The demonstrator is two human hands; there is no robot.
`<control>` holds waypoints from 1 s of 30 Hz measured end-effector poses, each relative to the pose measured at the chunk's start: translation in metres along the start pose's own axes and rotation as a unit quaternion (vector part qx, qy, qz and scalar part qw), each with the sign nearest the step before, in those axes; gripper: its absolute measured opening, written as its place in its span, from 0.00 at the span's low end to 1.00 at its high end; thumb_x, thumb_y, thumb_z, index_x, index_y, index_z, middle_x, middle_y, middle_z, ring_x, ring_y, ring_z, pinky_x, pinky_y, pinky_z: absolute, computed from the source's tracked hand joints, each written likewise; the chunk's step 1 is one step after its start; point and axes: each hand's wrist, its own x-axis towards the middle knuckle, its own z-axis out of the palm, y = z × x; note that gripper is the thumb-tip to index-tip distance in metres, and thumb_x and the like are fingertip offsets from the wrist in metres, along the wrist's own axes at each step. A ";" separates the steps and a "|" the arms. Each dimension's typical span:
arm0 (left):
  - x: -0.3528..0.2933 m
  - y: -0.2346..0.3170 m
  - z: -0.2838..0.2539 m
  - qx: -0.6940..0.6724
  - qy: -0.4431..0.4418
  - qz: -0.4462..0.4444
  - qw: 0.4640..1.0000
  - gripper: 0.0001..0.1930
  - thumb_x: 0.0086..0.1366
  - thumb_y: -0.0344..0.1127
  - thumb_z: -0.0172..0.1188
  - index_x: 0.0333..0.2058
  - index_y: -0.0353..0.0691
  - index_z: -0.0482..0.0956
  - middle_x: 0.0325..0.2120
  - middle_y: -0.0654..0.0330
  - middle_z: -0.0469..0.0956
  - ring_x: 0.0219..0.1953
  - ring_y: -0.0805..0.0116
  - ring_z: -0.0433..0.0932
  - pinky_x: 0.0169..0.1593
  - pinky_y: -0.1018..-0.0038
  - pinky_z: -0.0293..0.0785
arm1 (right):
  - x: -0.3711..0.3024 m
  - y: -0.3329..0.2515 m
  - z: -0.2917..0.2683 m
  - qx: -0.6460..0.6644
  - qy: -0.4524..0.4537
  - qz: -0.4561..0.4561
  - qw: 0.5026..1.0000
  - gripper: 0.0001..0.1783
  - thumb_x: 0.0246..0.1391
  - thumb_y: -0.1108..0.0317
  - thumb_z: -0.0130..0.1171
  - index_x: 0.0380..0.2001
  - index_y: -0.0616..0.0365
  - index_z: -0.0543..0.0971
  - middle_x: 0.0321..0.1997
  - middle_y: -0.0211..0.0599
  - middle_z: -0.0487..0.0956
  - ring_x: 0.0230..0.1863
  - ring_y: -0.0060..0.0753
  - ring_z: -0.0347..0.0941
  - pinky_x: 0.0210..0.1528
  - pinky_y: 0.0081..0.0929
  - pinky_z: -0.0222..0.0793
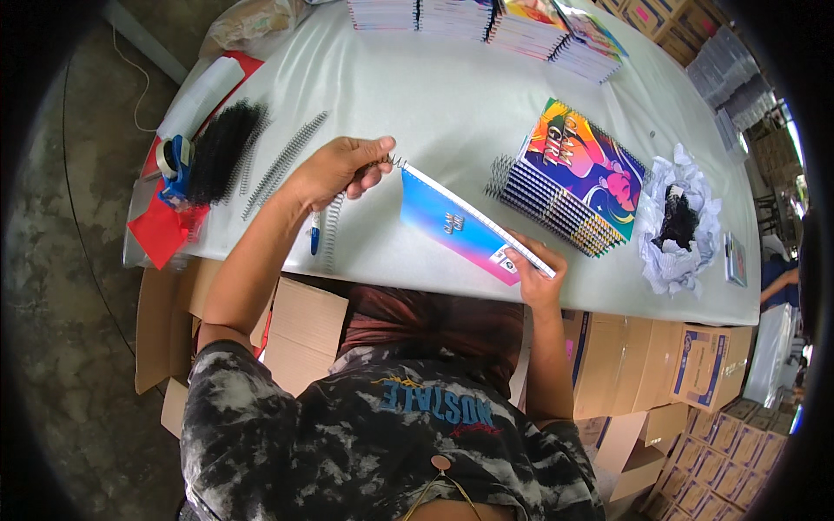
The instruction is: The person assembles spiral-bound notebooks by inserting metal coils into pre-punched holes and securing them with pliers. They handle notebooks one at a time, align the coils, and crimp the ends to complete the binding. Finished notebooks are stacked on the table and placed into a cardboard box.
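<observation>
My right hand (540, 271) grips the lower right end of a thin notebook (459, 224) with a blue-to-pink back cover, tilted above the table. At the notebook's upper left corner, my left hand (349, 169) pinches a dark spiral binding coil (396, 161) between thumb and fingers. The coil's end meets the corner of the punched edge; how far it runs through the holes is too small to tell. Below my left hand lie another coil (331, 234) and a blue marker (314, 236). A pile of colourful spiral notebooks (580, 174) sits right of my hands.
Loose coils (287, 163), a dark coil heap (224, 152), a blue tape dispenser (176, 174) and red sheets (163, 233) lie left. Crumpled white paper (702, 221) holding black scraps lies right. Notebook stacks (526, 39) line the back. Cardboard boxes (621, 360) stand below the table edge.
</observation>
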 end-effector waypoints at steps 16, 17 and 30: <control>-0.015 0.032 0.022 0.625 0.036 0.362 0.691 0.14 0.49 0.30 0.63 0.36 0.39 0.73 0.34 0.60 0.74 0.38 0.61 0.73 0.44 0.68 0.68 | -0.011 -0.004 0.012 -0.020 -0.032 -0.022 0.999 0.16 0.49 0.81 0.54 0.44 0.67 0.76 0.45 0.47 0.78 0.47 0.36 0.76 0.50 0.25 0.69; -0.015 0.037 0.026 0.641 0.030 0.337 0.689 0.14 0.49 0.30 0.64 0.35 0.39 0.73 0.33 0.61 0.74 0.38 0.61 0.73 0.43 0.68 0.68 | -0.011 -0.006 0.013 -0.021 -0.024 -0.022 0.999 0.15 0.49 0.82 0.54 0.43 0.67 0.77 0.45 0.47 0.78 0.46 0.37 0.76 0.50 0.26 0.69; 0.000 -0.109 0.033 0.621 0.161 0.458 0.616 0.51 0.48 0.72 0.50 0.61 0.38 0.56 0.63 0.48 0.49 0.67 0.45 0.39 0.61 0.40 0.35 | -0.019 -0.008 0.027 -0.064 -0.006 -0.098 0.993 0.14 0.49 0.77 0.54 0.41 0.69 0.77 0.44 0.53 0.78 0.45 0.44 0.77 0.49 0.31 0.70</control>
